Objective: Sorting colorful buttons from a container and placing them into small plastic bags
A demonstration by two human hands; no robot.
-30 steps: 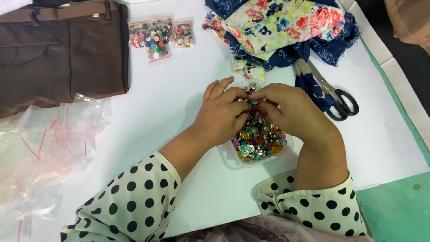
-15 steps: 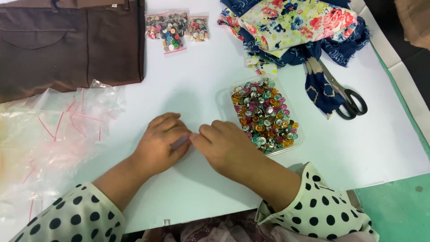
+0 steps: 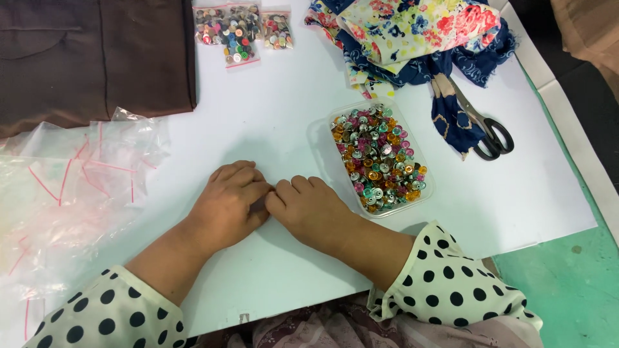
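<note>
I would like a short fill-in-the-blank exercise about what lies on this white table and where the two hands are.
1. The black-handled scissors lie partly on the ____ fabric.
2. The clear plastic tray of coloured studs lies to the ____ of the right hand.
3. The left hand and right hand meet at their ____.

Missing words: floral; right; fingertips

A white table [image 3: 277, 116] carries a clear tray of coloured beads [image 3: 379, 156] at centre right, with scissors [image 3: 485, 126] and floral cloth [image 3: 412, 32] beyond it. Far left lies brown fabric [image 3: 90, 55]; small button bags [image 3: 242, 27] sit at the far edge, and empty clear bags [image 3: 64, 187] (red-striped) lie near left.
</note>
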